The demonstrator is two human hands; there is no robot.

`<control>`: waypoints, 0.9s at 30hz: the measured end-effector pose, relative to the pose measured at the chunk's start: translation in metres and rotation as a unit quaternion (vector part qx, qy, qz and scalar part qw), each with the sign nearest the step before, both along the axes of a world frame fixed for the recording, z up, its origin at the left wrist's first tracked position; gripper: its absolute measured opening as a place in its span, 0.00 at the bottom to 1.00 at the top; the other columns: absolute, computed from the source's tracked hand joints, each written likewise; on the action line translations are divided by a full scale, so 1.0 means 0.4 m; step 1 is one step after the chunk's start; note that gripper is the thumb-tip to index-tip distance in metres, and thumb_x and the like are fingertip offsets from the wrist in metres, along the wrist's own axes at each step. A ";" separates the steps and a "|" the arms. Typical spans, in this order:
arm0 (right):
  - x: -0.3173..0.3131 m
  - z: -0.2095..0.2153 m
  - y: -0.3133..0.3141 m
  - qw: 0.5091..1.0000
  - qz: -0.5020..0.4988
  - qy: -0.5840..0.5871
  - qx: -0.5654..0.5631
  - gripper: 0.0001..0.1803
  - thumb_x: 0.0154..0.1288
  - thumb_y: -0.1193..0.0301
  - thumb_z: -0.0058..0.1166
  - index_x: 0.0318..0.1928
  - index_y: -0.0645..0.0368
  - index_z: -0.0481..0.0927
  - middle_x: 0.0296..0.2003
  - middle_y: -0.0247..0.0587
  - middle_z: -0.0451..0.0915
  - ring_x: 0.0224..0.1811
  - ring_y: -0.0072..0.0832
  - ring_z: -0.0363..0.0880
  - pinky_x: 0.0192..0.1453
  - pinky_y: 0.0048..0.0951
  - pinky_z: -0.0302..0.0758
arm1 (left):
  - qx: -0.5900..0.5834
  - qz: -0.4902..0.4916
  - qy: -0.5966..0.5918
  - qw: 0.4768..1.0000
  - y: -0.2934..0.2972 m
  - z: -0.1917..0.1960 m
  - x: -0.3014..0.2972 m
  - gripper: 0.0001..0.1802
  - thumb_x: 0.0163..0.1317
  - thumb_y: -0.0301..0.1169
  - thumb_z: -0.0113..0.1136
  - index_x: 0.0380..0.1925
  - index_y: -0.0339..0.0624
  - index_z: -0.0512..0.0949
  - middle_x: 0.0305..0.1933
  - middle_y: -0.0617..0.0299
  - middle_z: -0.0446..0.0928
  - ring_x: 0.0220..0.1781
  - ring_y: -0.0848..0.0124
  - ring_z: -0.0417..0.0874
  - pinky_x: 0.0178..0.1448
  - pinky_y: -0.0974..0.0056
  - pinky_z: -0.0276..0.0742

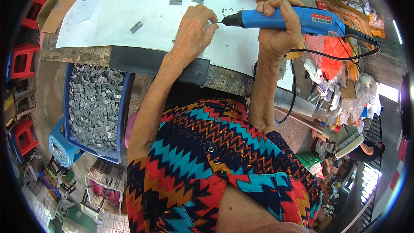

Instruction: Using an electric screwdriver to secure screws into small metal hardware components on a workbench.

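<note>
Right hand [278, 38] is wrapped around a blue power driver [307, 23], sideways over the counter [86, 55]; left hand [195, 29] pinched by its tip, can't tell on what. 1 grey piece [136, 27] sits further left.

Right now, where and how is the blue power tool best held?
Probably by its thick blue barrel, from the near side, as your right hand grips it. The tool points crosswise, black tip toward your left hand, cord off to the right; the barrel offers a broad grip between them.
</note>
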State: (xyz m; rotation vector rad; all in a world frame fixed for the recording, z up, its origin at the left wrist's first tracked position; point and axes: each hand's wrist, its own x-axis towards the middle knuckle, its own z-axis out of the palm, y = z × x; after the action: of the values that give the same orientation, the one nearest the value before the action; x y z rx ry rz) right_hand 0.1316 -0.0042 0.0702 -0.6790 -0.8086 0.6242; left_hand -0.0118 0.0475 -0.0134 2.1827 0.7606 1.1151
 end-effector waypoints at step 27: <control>0.011 0.002 -0.018 0.999 0.009 0.048 0.010 0.08 0.54 0.78 0.48 0.36 0.58 0.68 0.27 0.43 0.72 0.25 0.27 0.69 0.35 0.35 0.66 | 0.019 -0.009 -0.009 1.000 -0.002 -0.003 -0.002 0.06 0.46 0.23 0.60 0.26 0.37 0.75 0.29 0.56 0.71 0.35 0.62 0.70 0.43 0.61 0.67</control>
State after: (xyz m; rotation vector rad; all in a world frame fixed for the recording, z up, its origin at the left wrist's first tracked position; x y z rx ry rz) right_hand 0.1361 -0.0113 0.0711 -0.6189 -0.7318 0.6593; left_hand -0.0128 0.0466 -0.0145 2.2047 0.7166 1.1471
